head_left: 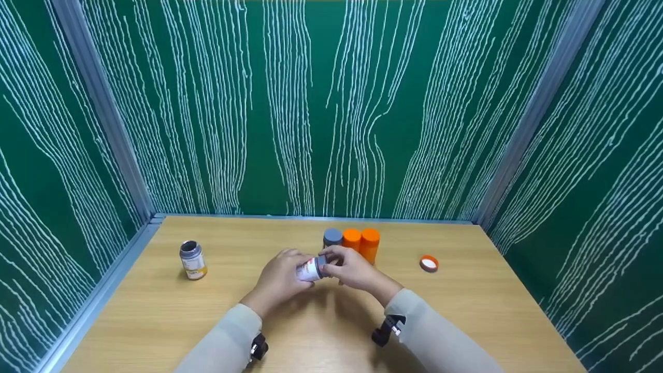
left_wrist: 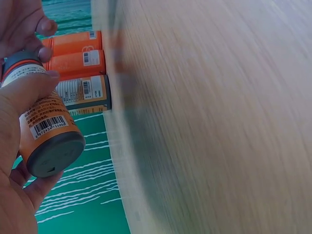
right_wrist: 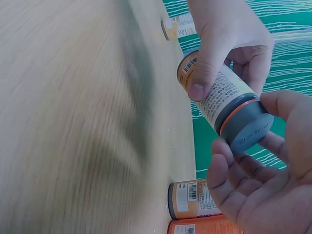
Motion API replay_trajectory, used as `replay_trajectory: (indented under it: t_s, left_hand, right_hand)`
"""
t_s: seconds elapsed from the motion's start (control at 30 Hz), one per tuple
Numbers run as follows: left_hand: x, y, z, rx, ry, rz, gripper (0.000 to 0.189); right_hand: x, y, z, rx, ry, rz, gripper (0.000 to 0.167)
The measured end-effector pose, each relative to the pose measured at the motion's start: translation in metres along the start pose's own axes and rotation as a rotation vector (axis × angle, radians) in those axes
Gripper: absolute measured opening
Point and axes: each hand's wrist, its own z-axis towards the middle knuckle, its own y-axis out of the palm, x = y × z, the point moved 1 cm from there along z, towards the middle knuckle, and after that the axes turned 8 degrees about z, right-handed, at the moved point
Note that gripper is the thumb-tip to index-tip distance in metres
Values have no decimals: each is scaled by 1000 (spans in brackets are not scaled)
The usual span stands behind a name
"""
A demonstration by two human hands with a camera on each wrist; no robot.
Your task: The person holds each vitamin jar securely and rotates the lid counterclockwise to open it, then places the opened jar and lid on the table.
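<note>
- Left hand (head_left: pixel 282 275) grips a tilted, white-and-orange cylindrical plastic bottle (head_left: pixel 306 271), lower middle of frame; right hand (head_left: pixel 357 269) pinches its round grey lid (right_wrist: pixel 251 129).
- If this lid loosens at such tilt, any contents could spill.

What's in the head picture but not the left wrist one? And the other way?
Only the head view shows the open, grey-necked round bottle and the round orange lid with a white inside. Only the left wrist view shows the dark grey base and barcode of the held orange-and-white round bottle. Both show that bottle, the left hand, the right hand, two orange round bottles, the grey-capped bottle beside them and the wooden table.
</note>
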Motion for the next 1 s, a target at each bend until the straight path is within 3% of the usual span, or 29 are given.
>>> replay_trajectory:
  t_s: [0.3,0.43,0.6,1.0]
  left_hand:
    - [0,-1,-2,-11,-30,-16,52]
    - [1,-1,-2,-19,-42,-25,50]
    - [2,0,-1,-5,-13,-2,51]
    - [2,2,-1,24,35,49,52]
  right_hand:
    - [-2,0,-1,-24,-88,-32,38]
    - [-2,0,-2,6,-24,-2,43]
    - [-4,2,-1,58,65,20,56]
    - [-1,3,2,43,91,-13,52]
